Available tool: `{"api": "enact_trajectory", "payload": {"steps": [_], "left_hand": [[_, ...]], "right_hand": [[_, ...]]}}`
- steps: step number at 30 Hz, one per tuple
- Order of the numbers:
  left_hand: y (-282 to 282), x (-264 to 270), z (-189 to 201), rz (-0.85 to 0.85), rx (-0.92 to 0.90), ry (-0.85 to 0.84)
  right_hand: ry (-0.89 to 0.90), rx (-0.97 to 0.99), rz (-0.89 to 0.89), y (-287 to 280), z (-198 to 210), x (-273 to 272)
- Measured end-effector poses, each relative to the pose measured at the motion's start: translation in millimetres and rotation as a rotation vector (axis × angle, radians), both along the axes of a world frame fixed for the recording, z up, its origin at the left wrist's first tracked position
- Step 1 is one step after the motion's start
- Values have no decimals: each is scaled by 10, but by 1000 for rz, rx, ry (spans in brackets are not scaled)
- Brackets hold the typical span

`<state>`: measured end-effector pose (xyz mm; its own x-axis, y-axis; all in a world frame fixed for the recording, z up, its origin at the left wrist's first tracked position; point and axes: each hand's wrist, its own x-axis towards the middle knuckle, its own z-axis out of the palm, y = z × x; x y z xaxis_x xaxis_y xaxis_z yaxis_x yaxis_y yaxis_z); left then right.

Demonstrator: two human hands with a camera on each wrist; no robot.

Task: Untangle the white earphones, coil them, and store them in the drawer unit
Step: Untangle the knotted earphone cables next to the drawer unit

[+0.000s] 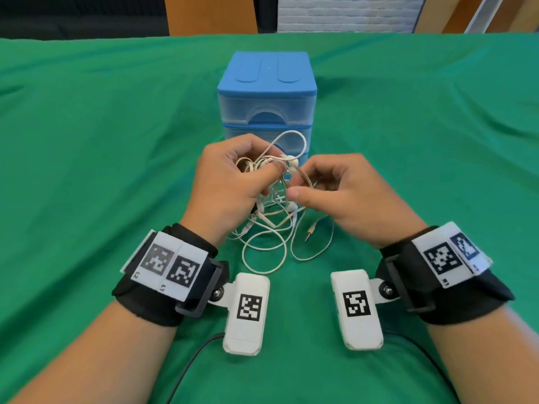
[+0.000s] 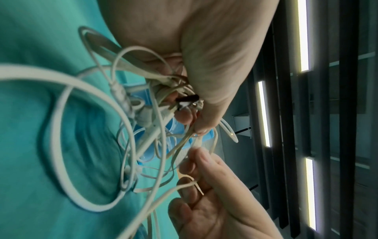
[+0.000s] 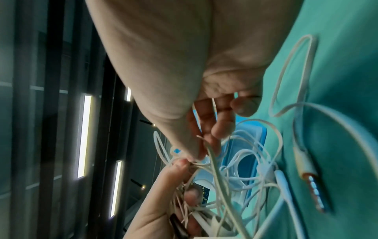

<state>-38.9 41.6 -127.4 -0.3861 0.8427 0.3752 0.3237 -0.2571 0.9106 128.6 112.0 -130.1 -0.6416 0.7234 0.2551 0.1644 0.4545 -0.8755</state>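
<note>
Our left hand (image 1: 230, 182) holds the earphones (image 1: 271, 217) bunch, and our right hand (image 1: 344, 193) pinches a loop just beside it.

The blue drawer unit (image 1: 267, 91) stands in the middle of the green cloth (image 1: 87, 141), and its drawers are closed. Right in front of it, the left hand (image 1: 227, 182) and the right hand (image 1: 344, 193) hold up the tangled white earphones (image 1: 277, 199), so the lower drawers are blocked. Loose loops and the plug (image 1: 309, 231) lie on the cloth under the hands. The cloth is open to the left and right of the drawers.
</note>
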Motion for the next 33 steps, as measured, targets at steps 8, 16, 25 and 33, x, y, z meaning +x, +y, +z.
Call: {"api": "enact_trajectory", "payload": {"steps": [8, 16, 25, 33], "left_hand": [[-24, 3, 7, -96, -66, -83], [-10, -7, -3, -128, -132, -188], [-26, 25, 30, -81, -166, -315], [-25, 37, 45, -133, -167, -341]], "right_hand": [[278, -105, -196, 118, 92, 143], [240, -59, -327, 194, 7, 138], [169, 99, -106, 82, 57, 90], [-74, 142, -83, 72, 31, 37]]}}
